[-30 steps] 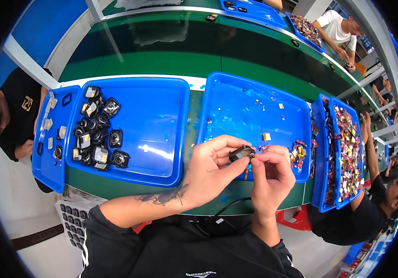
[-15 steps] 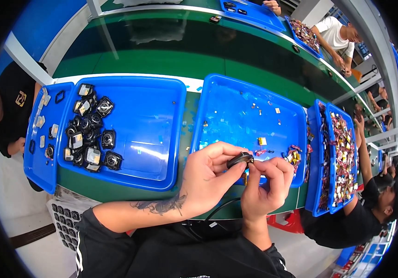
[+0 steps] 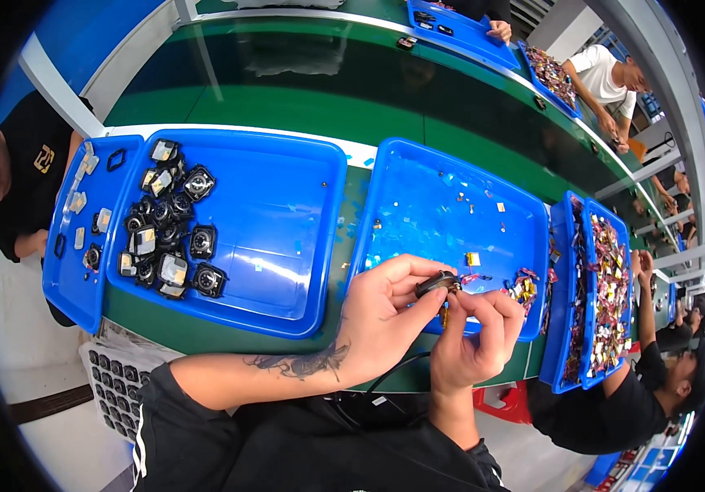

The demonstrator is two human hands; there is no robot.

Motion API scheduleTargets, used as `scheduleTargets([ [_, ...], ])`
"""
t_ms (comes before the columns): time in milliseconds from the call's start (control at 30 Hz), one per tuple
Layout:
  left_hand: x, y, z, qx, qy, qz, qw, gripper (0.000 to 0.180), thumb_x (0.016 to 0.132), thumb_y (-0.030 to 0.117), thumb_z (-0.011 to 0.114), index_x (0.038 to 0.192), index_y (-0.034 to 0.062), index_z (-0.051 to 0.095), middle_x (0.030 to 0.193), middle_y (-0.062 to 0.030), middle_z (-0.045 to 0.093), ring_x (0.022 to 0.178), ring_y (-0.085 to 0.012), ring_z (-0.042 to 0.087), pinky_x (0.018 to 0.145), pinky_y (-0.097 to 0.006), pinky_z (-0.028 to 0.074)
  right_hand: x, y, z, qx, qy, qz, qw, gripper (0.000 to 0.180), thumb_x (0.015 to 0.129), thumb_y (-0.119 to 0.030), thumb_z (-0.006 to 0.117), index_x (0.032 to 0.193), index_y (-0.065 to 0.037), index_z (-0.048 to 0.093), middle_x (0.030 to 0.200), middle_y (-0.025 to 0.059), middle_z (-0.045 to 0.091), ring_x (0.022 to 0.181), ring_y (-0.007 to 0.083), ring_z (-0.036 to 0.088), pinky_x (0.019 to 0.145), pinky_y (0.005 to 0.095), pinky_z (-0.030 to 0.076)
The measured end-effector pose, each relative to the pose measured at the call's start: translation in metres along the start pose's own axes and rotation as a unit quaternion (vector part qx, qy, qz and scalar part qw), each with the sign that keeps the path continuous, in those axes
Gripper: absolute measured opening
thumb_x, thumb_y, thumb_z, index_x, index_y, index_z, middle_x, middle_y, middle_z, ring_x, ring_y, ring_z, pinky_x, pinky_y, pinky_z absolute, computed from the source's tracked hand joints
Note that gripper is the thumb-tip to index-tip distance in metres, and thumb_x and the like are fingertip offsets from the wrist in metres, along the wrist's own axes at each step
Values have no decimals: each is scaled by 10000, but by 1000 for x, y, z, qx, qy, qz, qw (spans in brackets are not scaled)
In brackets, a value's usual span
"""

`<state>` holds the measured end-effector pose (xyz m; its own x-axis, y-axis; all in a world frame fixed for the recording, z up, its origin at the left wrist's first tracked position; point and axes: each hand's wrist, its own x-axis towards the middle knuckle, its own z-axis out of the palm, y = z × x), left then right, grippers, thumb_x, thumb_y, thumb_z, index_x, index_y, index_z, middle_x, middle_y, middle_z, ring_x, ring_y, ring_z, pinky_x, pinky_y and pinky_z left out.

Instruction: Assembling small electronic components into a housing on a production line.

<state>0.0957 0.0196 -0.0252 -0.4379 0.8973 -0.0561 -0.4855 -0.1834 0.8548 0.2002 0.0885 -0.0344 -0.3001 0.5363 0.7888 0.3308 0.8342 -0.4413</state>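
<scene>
My left hand point(image 3: 385, 316) pinches a small black round part point(image 3: 438, 284) between thumb and fingers, over the near edge of the middle blue tray point(image 3: 451, 205). My right hand point(image 3: 477, 332) meets it from the right, its fingertips closed on a tiny gold piece point(image 3: 444, 316) just under the black part. Both hands touch at the part. A pile of similar black round parts point(image 3: 168, 234) lies at the left end of the large blue tray point(image 3: 287, 230).
A narrow blue tray point(image 3: 70, 246) holds flat pieces at far left. Two trays of small coloured parts point(image 3: 607, 295) stand at right. Other people work beside and across the green bench point(image 3: 303, 98). A grey crate point(image 3: 115, 385) sits below left.
The view has shifted slightly; my hands stay together on the black part, now a little lower and right against the middle tray's near edge.
</scene>
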Motion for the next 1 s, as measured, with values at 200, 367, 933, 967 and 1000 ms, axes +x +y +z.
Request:
scheduleTargets([
  [200,-2,3,2,-2,-4,-9,1000,219,930,-29,556,1148,-50,538,1171,-151,620,1044,-169,625,887,-280,537,0,0,0,-2,15,0,1000,235,668,90,774,848,-19,668,816,78,547,689,188,532,578,280,424],
  [367,-4,6,5,9,-20,-4,1000,239,927,-36,557,1166,-51,541,1186,-150,615,1060,-163,617,903,-273,523,-4,1,-1,-9,34,4,999,238,669,94,775,846,-19,662,842,82,538,686,182,527,575,279,422],
  [933,-8,3,7,3,-16,-7,1000,252,923,-39,565,1175,-44,545,1197,-145,616,1083,-156,607,905,-253,506,-9,6,2,53,50,61,995,234,669,100,760,844,-12,651,838,97,544,704,196,533,588,286,424],
  [967,-8,3,7,2,-16,2,1000,248,924,-42,562,1171,-44,545,1195,-148,616,1085,-158,606,910,-257,505,-9,6,2,67,47,67,994,235,667,103,756,844,-10,651,837,97,544,704,195,531,591,285,423],
  [1000,-8,2,7,1,-14,11,1000,244,924,-46,559,1167,-45,546,1194,-151,616,1088,-160,604,915,-260,503,-9,6,1,83,42,73,993,235,665,107,751,843,-8,650,836,97,544,705,194,528,593,284,421],
])
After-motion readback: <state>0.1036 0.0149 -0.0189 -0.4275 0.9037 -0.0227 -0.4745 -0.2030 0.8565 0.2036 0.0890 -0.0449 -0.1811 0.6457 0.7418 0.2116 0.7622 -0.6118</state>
